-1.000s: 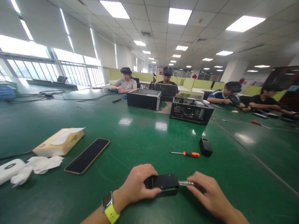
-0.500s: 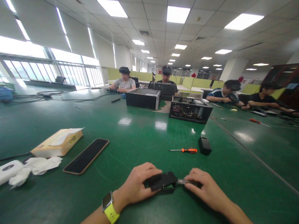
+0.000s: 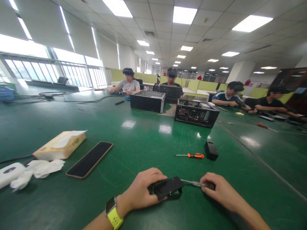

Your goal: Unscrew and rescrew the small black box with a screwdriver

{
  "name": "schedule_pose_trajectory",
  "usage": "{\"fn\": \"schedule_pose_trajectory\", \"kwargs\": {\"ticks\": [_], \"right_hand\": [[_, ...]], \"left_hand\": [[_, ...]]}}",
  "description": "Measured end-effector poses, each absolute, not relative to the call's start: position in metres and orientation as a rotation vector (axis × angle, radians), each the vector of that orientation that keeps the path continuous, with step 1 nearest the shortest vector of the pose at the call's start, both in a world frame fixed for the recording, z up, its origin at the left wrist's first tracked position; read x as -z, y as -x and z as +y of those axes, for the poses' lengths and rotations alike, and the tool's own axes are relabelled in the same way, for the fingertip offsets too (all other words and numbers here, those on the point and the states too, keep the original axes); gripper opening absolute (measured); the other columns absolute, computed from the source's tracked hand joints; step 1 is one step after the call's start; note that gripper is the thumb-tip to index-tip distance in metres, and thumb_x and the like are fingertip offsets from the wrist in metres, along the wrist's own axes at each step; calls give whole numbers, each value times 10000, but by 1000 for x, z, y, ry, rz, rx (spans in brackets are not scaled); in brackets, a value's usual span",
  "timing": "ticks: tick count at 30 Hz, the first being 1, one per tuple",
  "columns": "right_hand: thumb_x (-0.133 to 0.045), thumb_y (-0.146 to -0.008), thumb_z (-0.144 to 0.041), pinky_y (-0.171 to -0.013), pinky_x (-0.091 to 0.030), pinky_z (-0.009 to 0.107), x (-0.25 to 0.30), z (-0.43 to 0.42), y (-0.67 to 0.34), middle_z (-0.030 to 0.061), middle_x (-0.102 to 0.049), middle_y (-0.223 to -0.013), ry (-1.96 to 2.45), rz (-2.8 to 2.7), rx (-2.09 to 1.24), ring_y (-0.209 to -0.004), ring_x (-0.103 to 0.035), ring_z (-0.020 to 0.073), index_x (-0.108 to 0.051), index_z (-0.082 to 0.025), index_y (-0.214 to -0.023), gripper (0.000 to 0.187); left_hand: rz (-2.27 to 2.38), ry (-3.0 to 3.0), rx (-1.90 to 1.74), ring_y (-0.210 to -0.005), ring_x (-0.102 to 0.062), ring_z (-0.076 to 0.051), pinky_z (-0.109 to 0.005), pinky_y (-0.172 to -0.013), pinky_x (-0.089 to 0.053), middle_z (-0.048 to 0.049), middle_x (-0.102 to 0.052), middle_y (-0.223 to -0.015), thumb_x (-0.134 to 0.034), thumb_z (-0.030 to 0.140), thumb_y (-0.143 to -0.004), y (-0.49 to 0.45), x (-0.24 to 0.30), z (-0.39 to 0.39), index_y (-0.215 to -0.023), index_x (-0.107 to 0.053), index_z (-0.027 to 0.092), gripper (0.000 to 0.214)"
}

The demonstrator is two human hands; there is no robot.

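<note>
At the near edge of the glossy green table (image 3: pixel 144 140), the left hand (image 3: pixel 141 191) clasps a small flat black plastic box (image 3: pixel 168 187), while the right hand (image 3: pixel 222 193) grips a slim clear-handled screwdriver (image 3: pixel 193 183) whose tip reaches the box's right end.

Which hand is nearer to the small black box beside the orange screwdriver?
Right. The right hand lies just on the near side of the small black box; the left hand grips the black casing farther left.
</note>
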State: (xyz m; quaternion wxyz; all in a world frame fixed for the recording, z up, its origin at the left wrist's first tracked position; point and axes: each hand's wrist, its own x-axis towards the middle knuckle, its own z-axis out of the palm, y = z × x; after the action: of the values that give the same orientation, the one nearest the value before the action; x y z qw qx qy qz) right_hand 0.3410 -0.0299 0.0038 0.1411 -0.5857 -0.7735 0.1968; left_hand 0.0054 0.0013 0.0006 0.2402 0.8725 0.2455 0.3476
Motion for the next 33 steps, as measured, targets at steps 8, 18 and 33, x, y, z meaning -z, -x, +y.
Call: {"fn": "schedule_pose_trajectory", "kwargs": {"ticks": [8,18,33], "right_hand": [[-579,-833,-257,-897,-437,389,-11,-32,-339,71,-667,-1038,1625,-2131,-502,-995,-576,258,-678,-220,-998,196],[-658,-847,-514,-906,-423,384,-6,-28,-251,72,-620,-1062,1174,-2095,-780,-1015,-551,254,-651,-224,-1152,421],[-714,-709,-264,-796,-391,312,-5,-39,-240,8,-532,-975,1213,-1893,-809,-887,-504,204,-561,-220,-986,319]], "left_hand": [[718,-2269,-860,-912,-636,-216,-305,-828,-469,-51,-685,-1007,-725,224,-769,-5,-3,1,-1077,-659,192,317],[636,-2156,-813,-906,-624,-201,-286,-824,-458,-45,-679,-995,-661,183,-826,-2,-7,6,-1054,-687,183,230],[824,-2287,-787,-852,-610,-227,-300,-776,-473,-46,-671,-935,-783,360,-736,-4,-4,1,-993,-678,178,332]]}}
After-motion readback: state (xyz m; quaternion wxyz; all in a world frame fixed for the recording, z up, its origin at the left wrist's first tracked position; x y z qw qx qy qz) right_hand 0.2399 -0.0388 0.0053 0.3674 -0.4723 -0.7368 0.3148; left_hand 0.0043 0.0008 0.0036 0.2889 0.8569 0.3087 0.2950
